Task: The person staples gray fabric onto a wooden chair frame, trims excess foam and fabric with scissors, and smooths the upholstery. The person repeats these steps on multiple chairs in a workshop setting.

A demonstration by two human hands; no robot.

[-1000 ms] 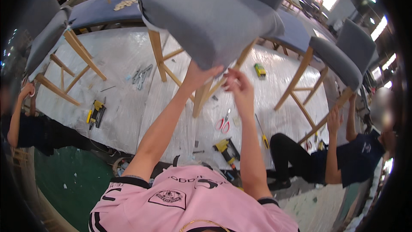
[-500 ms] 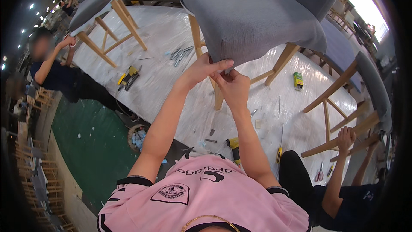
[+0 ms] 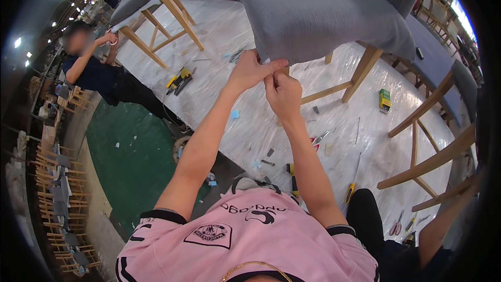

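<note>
- Right now both hands are working at the lower front edge of the grey upholstered chair seat (image 3: 323, 15), which is standing on the plastic-covered worktable (image 3: 235, 26) near its near edge.
- The left hand (image 3: 250, 70) is closing its fingers on the hem of the grey fabric, thumb and fingertips pinching the cloth where it is folding under the seat.
- The right hand (image 3: 283, 94) is sitting just below and touching the left, also curling shut; whether it is gripping cloth or a small thing I cannot tell, since the knuckles are hiding it.
- The seat edge is lying up and away from the person, directly beyond both hands; its long axis is running left to right across the view, so the hem is stretching off to the right of the pinch.
- The left hand is slightly nearer the fabric edge, the right trailing under it.
- The seat is looking plump and smooth, a matte grey weave, with pale wooden legs (image 3: 360, 73) showing beneath it.
- On the table surface, red-handled scissors (image 3: 318, 140) are lying just right of the right forearm, a small green box (image 3: 384, 100) further toward the right edge, and a yellow power tool (image 3: 179, 80) toward the left edge.
- Another person in dark clothes (image 3: 102, 75) is working at the table's left side, well apart.
</note>
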